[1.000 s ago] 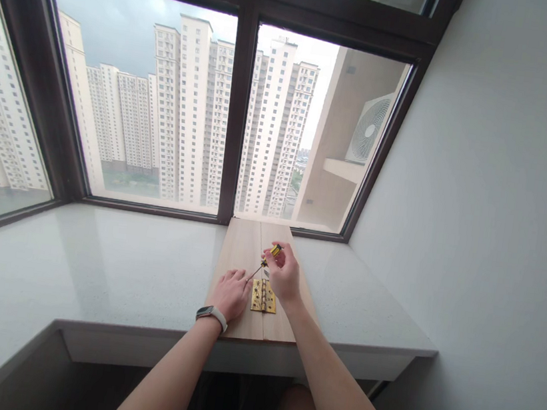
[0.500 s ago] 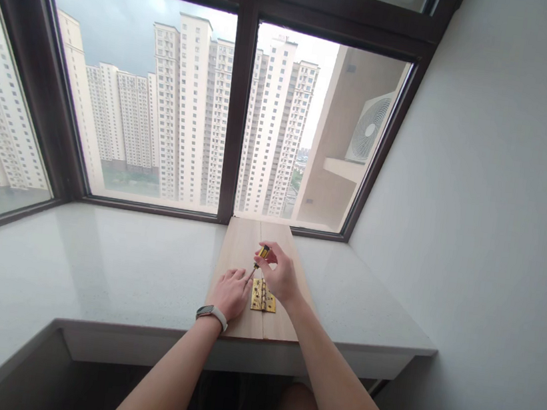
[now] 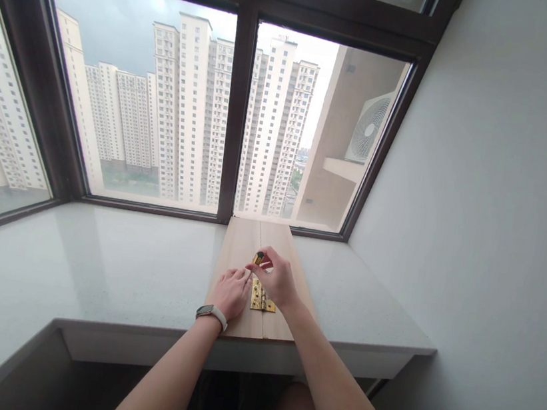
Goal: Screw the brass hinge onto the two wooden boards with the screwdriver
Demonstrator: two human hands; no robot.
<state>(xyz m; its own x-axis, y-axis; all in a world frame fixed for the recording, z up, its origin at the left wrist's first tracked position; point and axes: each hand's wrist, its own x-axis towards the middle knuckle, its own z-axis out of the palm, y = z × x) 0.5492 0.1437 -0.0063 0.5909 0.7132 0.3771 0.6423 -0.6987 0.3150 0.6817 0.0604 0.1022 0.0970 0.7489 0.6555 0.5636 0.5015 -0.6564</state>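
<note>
Brass hinge (image 3: 257,296) on 2 wooden boards (image 3: 243,238), screwdriver (image 3: 258,258) in right hand (image 3: 280,278)

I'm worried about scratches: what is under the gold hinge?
The gold hinge lies on two pale wooden boards, set side by side; their seam shows in front of it. The wood directly beneath is covered, and the right hand hides part of the hinge.

The screwdriver (image 3: 259,257), its handle yellow and black, was held tilted above two pale wooden boards (image 3: 243,240), its shaft largely hidden. The boards lay flat, edge to edge — a narrow seam between them. The gold-coloured hinge (image 3: 256,297) lay opened flat toward their near end — barrel along the seam, right leaf partly covered.
</note>
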